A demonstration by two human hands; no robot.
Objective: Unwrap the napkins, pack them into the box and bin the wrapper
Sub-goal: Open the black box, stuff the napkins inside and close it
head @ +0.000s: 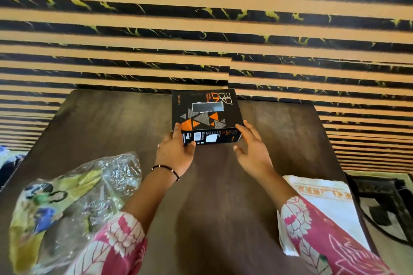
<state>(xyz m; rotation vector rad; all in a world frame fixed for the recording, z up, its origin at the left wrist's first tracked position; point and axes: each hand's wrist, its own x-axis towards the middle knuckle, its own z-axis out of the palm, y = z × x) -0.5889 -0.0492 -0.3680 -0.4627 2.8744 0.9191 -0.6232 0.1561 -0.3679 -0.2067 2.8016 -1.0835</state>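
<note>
A black box (205, 116) with orange and grey triangles and a slot in its top stands at the far middle of the dark wooden table (111, 123). My left hand (176, 149) grips the box's near left corner, thumb on the front face. My right hand (252, 147) touches the near right corner with straight, spread fingers. The crumpled clear and yellow printed wrapper (73, 198) lies at the near left, beside my left forearm. A stack of white napkins (324, 203) with an orange pattern lies at the near right, partly under my right sleeve.
A wall with tan and black marbled stripes (201, 29) rises right behind the table. The table's right edge drops to a floor with a dark frame and a cable (384, 203). Blue and white cloth (6, 156) shows at the far left.
</note>
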